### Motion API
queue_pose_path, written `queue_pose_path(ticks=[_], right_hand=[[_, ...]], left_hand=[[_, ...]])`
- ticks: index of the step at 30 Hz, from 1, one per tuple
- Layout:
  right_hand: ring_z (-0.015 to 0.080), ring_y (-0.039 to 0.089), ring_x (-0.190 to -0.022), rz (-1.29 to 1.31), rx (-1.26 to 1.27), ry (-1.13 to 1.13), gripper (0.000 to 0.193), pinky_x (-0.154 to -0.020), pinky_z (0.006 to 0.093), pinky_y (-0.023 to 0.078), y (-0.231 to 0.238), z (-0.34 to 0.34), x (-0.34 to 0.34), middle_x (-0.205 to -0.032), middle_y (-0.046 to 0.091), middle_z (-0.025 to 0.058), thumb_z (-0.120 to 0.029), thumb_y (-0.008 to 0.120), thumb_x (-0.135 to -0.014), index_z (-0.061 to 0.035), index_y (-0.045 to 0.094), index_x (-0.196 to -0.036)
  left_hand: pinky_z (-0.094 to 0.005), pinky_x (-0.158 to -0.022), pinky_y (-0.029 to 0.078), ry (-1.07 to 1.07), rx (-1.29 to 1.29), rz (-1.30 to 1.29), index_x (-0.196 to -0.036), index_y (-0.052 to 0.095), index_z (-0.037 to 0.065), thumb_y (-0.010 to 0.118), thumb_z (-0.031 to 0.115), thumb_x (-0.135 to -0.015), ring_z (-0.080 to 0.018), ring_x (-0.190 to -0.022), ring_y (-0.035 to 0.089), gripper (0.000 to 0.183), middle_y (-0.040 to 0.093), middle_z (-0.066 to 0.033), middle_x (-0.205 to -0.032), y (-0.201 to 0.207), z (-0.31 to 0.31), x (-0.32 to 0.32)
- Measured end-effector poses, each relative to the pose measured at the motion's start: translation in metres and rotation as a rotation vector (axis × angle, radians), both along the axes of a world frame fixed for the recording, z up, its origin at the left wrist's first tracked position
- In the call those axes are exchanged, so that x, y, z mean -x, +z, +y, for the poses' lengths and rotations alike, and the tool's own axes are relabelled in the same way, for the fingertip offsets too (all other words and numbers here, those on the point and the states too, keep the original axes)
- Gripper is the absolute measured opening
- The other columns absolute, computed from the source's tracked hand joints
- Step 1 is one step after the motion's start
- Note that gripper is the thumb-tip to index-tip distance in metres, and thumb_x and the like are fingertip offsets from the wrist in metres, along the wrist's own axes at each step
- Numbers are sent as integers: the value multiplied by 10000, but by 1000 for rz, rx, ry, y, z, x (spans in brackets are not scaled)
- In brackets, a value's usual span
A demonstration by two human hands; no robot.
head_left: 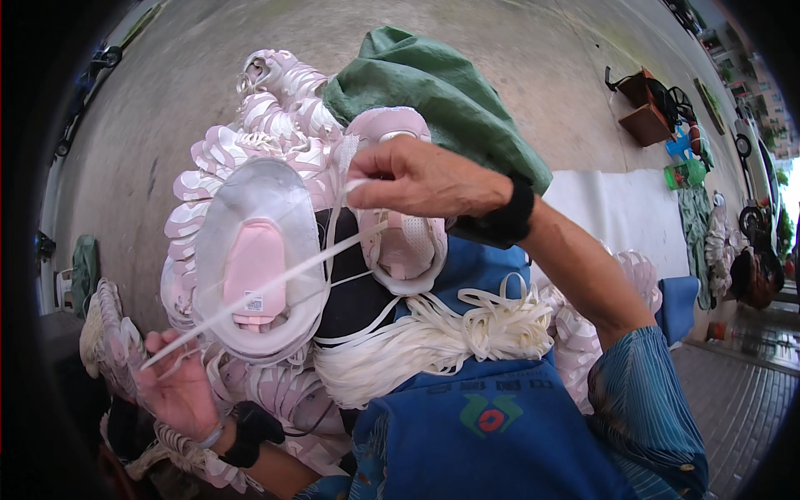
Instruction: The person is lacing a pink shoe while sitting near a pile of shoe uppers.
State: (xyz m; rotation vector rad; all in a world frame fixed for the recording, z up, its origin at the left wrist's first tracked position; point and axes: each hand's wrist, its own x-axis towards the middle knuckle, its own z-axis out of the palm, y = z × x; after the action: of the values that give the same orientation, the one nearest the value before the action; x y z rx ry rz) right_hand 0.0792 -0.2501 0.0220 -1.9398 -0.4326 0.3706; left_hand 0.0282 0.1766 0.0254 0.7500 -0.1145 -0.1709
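Right hand (pixel 396 179) grip pinches white lace (pixel 268 289) over pink-white shoe (pixel 402 254); lace runs straight to left hand (pixel 182 396), fingers loosely curled, can't tell if that grip holds it.

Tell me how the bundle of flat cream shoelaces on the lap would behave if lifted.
The bundle of flat cream shoelaces would probably sag, since its strands curve limply over the blue cloth apron. It may snag or shed strands, as loose loops stick up at its right end. It looks light, being thin, ribbon-like laces.
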Motion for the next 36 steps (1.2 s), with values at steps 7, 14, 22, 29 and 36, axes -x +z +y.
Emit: queue_pose_path(ticks=[7, 14, 22, 29, 36], right_hand=[[58, 489, -546, -382, -155, -489, 285, -479, 195, 386, 73, -20, 5, -673, 571, 12, -249, 480, -964, -18, 644, -935], [69, 516, -475, -506, -712, -505, 271, -405, 208, 404, 120, -12, 11, -614, 578, 16, -251, 541, -913, 2, 624, -865], [102, 558, -471, -6, -773, -245, 608, -418, 221, 419, 138, 63, 35, -533, 545, 46, -478, 358, -980, 34, 589, -747], [54, 513, -489, 151, -457, -478, 433, -410, 184, 393, 84, -13, 68, -701, 554, 31, -355, 404, -995, 21, 613, -943], [47, 541, -543, 415, -494, -588, 213, -444, 184, 422, 9, -8, 111, -729, 559, 1, -178, 506, -961, 4, 616, -979]], left_hand=[[-592, -1148, -1, -124, 291, -157, -1012, 628, 28, 540, 117, -905, -400, -1360, 258, 164, 469, -193, -1342, 26, 31, -14], [-305, -674, 388, 172, 129, -366, -1236, 389, -107, 445, 191, -957, -150, -702, 364, 412, 365, -61, -871, 42, 20, -21], [-220, -449, 295, -109, -336, -153, -938, 545, -6, 434, 367, -978, -71, -523, 393, 391, 517, -36, -703, 57, -224, -18], [-222, -453, 301, -189, -683, 3, -834, 586, 33, 601, 225, -913, -39, -503, 361, 208, 501, 16, -631, 35, -173, -31], [-286, -657, 464, 59, -1591, -549, -1053, 607, -15, 606, 117, -856, -163, -695, 593, 237, 629, -28, -795, 4, -167, -24]])
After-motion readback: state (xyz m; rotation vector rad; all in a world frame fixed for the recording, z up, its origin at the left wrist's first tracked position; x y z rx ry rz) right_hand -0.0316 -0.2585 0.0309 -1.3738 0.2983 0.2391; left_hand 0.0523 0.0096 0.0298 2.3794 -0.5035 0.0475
